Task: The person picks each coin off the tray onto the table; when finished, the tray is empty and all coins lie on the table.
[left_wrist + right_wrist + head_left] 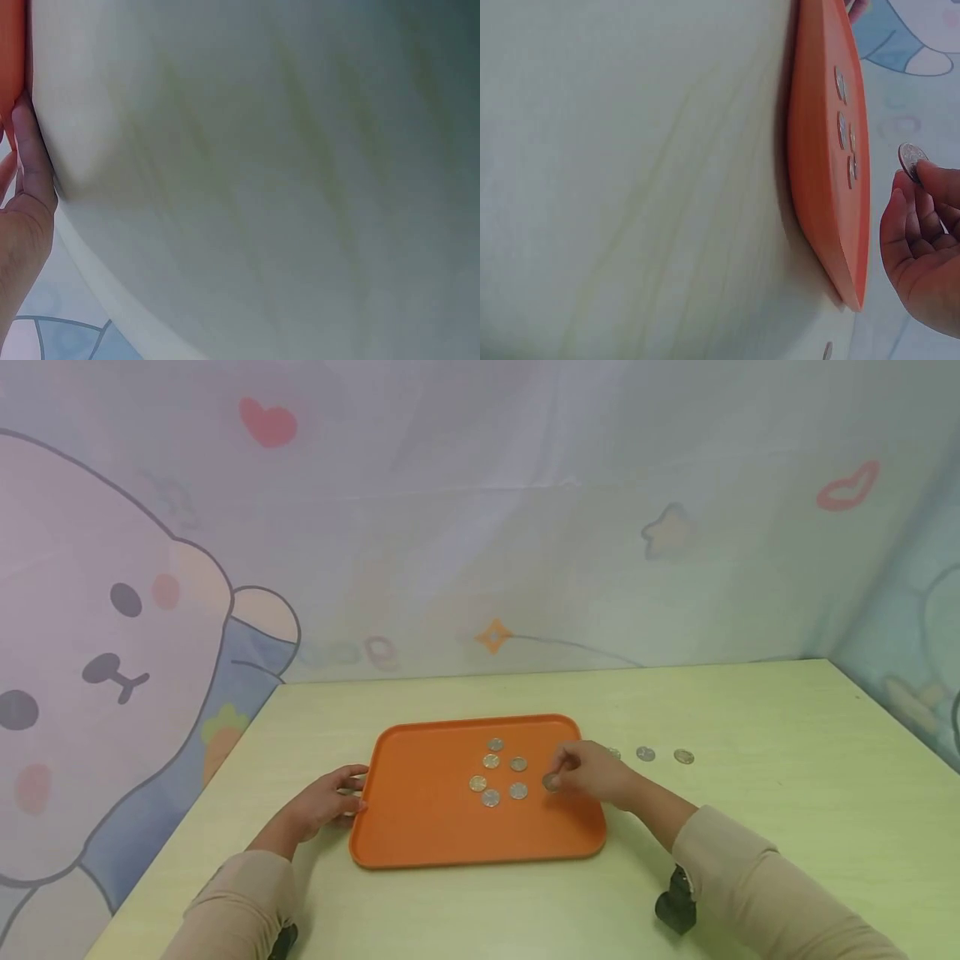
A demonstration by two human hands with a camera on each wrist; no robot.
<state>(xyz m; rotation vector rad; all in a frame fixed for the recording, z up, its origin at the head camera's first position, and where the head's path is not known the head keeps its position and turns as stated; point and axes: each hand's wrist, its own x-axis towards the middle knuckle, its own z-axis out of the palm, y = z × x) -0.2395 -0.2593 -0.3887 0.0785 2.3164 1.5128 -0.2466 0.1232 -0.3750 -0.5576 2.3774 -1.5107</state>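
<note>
Over the right part of an orange tray [420, 827], my right hand [588, 770] pinches a silver coin [911, 159] between thumb and fingers. The right wrist view shows that coin held apart from the tray's floor. Several coins, silver and gold-toned, lie spread on the tray, among them a gold-toned coin [477, 783] and a silver coin [518, 791]. My left hand [327, 799] touches the tray's left rim with its fingers; in the left wrist view the hand [31, 161] lies along the orange edge, its fingertips partly hidden.
Right of the tray on the pale wooden table [765, 793] lie a silver coin [646, 753], a gold-toned coin [684, 757] and another coin [614, 752] partly behind my right hand. A printed cloth backdrop [480, 527] stands behind the table.
</note>
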